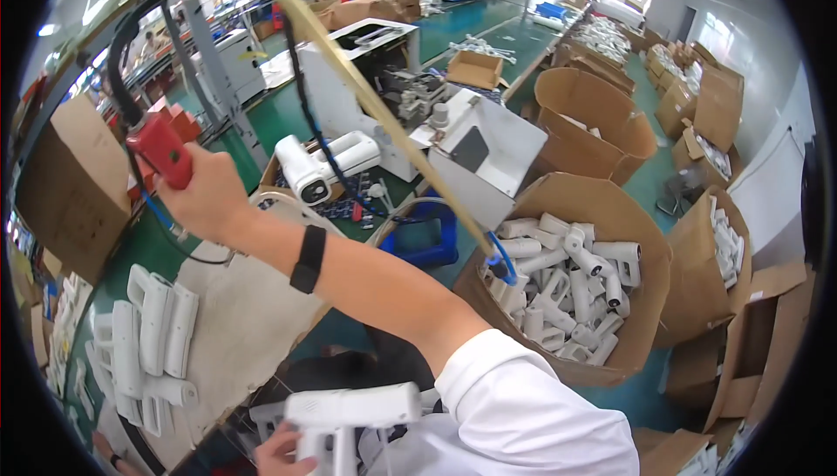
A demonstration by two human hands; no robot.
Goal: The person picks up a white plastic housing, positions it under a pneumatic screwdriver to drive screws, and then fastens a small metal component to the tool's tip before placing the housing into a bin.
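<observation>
Workshop with green floor (453, 18), cartons along the right side. Beige worktop (240, 319) to your left, pale pole (375, 92) slanting across the view. Your right hand (202, 193), arm stretched across with a black wristband (308, 260), is closed around a red tool (161, 152); black cable (124, 75) runs up from it. Your left hand (277, 452) grips a white housing (353, 406), slightly blurred, low in front of your body, near the worktop's edge. More white housings (157, 323) sit grouped on the worktop's left part. Open cardboard box (641, 319) to your right, piled with white parts (567, 289).
</observation>
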